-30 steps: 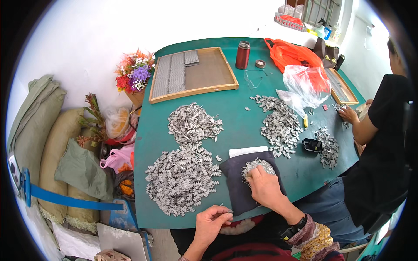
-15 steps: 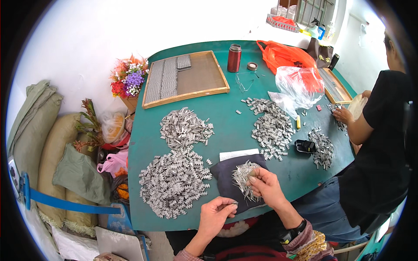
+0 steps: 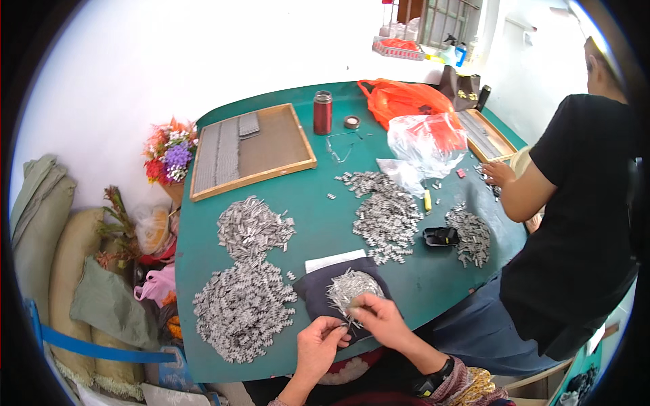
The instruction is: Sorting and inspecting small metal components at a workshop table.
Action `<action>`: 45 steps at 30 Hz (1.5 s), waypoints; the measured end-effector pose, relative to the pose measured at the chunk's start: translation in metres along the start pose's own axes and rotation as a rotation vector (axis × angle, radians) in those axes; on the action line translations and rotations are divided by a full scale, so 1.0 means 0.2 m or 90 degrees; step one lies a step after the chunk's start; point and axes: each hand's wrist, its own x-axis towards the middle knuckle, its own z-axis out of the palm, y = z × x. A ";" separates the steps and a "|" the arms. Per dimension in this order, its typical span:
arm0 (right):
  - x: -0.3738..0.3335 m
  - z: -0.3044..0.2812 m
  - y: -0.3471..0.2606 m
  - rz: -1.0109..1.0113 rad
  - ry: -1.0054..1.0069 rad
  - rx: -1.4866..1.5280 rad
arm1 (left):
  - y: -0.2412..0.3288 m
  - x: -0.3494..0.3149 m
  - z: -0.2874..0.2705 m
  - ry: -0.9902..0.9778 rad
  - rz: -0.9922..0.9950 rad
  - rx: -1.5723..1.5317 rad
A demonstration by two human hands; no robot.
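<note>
Toward the near left corner of the green bench lies a heap of zigzag metal pieces. By the near edge, the left hand pinches a small dark piece. Thin metal pins rest on dark cloth. Beside them, the right hand's fingertips are narrowed; what they hold cannot be told.

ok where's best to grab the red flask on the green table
Wrap the red flask around mid-body, ideally from the near side, reaching over the eyeglasses. It stands upright, and its straight, round wall should suit a full grip; the wooden tray crowds its left. The top looks uncapped, so keep it level.
</note>
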 end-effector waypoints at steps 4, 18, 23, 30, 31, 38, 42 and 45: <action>-0.04 0.02 -0.04 -0.082 -0.006 -0.135 | 0.00 0.00 0.00 -0.003 0.018 0.031; -0.07 0.05 -0.04 -0.006 -0.023 -0.074 | -0.02 -0.03 -0.02 -0.011 0.037 0.065; -0.08 0.06 -0.05 0.003 -0.020 -0.088 | -0.03 -0.04 -0.02 -0.015 0.056 0.091; -0.09 0.06 -0.05 -0.048 -0.023 -0.138 | -0.03 -0.05 -0.03 -0.011 0.063 0.105; -0.09 0.07 -0.05 -0.061 -0.023 -0.150 | -0.03 -0.05 -0.03 -0.011 0.063 0.105; -0.11 0.11 -0.01 -0.202 0.031 -0.247 | -0.01 -0.07 -0.03 -0.008 0.078 0.150; -0.12 0.12 0.01 -0.243 0.052 -0.259 | 0.02 -0.07 -0.02 -0.001 0.127 0.241; -0.12 0.12 0.03 -0.277 0.047 -0.272 | 0.03 -0.07 -0.01 0.010 0.139 0.268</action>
